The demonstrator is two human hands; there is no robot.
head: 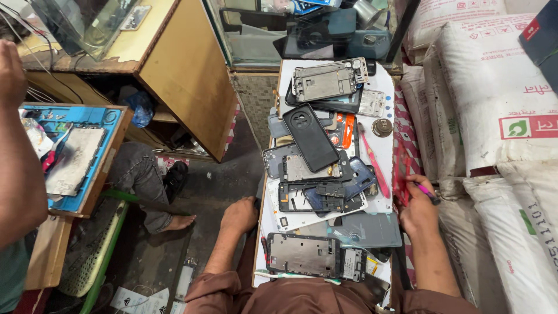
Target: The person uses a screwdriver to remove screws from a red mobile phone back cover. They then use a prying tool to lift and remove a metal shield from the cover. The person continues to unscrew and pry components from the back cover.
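The right hand (419, 212) rests at the right edge of the surface (385, 152), fingers curled around a thin purple-handled tool (427, 191) whose tip points right, toward the stacked white sacks (500, 116). The left hand (239, 214) lies at the left edge of the same surface, knuckles up and fingers bent over the edge; whether it holds anything cannot be told.

Between the two hands, near the front edge, lies one bare phone frame (303, 254) with a grey metal plate, and just right of it a grey flat panel (372, 229). Further in, a heap of overlapping phone parts covers the middle: at least three more open frames (317, 195), one blue piece (360, 176), and on top one black back cover (310, 137) with a round camera ring, lying slanted. Beside the heap, along the right edge, lies one pink toothbrush (375, 164), and past it one round metal tin (382, 127). At the far edge sits one silver frame (326, 80).

Well to the left, another person's arm (20, 168) hangs over a separate surface with a blue work mat (107, 121).
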